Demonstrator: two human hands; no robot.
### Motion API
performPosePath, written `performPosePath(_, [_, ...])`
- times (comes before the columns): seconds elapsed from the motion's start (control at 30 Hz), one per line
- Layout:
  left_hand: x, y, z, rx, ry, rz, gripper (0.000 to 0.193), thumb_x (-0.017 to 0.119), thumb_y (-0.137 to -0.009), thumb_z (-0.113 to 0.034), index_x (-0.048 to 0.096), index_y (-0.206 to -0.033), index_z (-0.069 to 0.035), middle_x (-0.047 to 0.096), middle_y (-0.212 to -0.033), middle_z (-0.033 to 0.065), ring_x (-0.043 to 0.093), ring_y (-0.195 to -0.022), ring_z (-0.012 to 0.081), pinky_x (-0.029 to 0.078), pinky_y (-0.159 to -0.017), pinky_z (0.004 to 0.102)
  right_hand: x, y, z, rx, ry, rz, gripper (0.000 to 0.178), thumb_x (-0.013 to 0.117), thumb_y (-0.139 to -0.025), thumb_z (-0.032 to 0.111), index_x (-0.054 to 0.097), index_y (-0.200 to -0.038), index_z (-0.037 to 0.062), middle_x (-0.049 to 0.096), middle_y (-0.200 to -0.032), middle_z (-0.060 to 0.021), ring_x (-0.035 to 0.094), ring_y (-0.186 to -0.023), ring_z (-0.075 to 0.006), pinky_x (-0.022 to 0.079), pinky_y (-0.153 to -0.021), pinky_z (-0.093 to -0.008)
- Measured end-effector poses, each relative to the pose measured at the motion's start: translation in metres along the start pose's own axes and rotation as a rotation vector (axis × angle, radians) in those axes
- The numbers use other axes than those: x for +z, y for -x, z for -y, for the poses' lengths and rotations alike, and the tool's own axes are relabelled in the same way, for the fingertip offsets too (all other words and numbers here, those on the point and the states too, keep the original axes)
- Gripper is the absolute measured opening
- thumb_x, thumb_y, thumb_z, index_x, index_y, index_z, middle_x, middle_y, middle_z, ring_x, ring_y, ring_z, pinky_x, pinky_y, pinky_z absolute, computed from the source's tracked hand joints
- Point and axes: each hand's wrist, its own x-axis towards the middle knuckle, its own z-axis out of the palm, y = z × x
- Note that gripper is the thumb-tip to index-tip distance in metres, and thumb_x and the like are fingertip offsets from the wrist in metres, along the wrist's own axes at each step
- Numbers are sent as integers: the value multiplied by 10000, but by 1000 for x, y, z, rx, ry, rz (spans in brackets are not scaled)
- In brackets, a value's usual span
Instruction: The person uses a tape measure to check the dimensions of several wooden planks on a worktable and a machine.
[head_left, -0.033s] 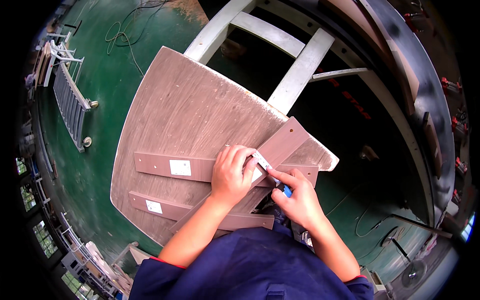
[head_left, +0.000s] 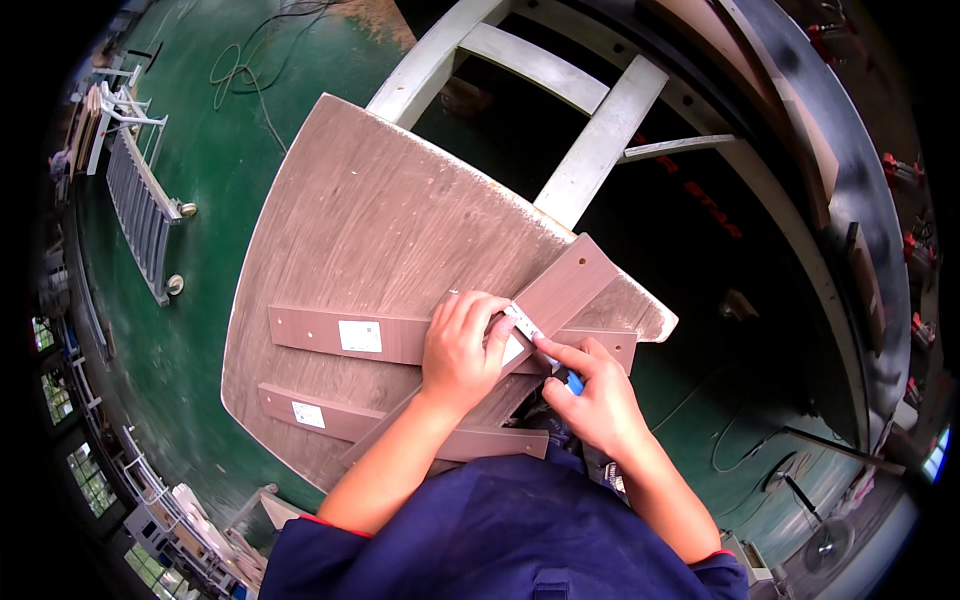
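You are working over a large brown wooden board [head_left: 380,230] that is lying across a pale grey metal frame [head_left: 600,150], above a green painted floor [head_left: 210,200]. Cables are trailing over the floor near the top left, and a grey wheeled rack [head_left: 140,210] is standing well apart at the left. A dark curved bench edge [head_left: 850,200] is running down the right side.

Three narrow brown strips are lying on the board: an upper strip [head_left: 320,335] and a lower strip [head_left: 330,415], each bearing a white label, and a diagonal strip [head_left: 565,285] crossing over them toward the board's right corner. Nothing is blocking your view of the hands.

Your left hand [head_left: 462,352] is pressing down flat, fingers curled, on the diagonal strip where it is crossing the upper one, touching a white label there. Your right hand [head_left: 590,395] is closed around a small tool with a blue handle [head_left: 572,380], forefinger stretched along it, its pale blade [head_left: 528,325] lying against the label just beside your left fingertips. Both forearms are coming in from the lower edge, out of dark blue sleeves.
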Motion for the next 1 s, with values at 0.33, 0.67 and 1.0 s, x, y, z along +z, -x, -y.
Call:
performPosePath(0.33, [-2, -2, -3, 76, -33, 12, 126, 715, -878, -86, 697, -992, -36, 682, -1007, 116, 636, -909, 321, 509, -799, 416, 0, -4, -4, 9, -62, 6, 510, 646, -799, 161, 694, -1303, 105, 599, -974, -132, 629, -894, -262, 503, -865, -351])
performPosePath(0.67, [-3, 1, -5, 151, -117, 16, 186, 762, -829, -96, 743, -1008, -52, 702, -1105, 94, 641, -918, 296, 523, -804, 398, -8, -13, -16, 64, -273, 128, 471, 662, -826, 121, 707, -1295, 100, 619, -989, -73, 601, -900, -164, 481, -848, -296])
performPosePath(1.0, [-2, 1, -5, 149, -175, 27, 225, 752, -847, -124, 759, -1067, -79, 703, -1089, 76, 636, -903, 284, 515, -791, 395, -12, -19, -21, 93, -421, 180, 482, 651, -832, 123, 695, -1310, 88, 658, -1069, -114, 629, -959, -186, 488, -895, -309])
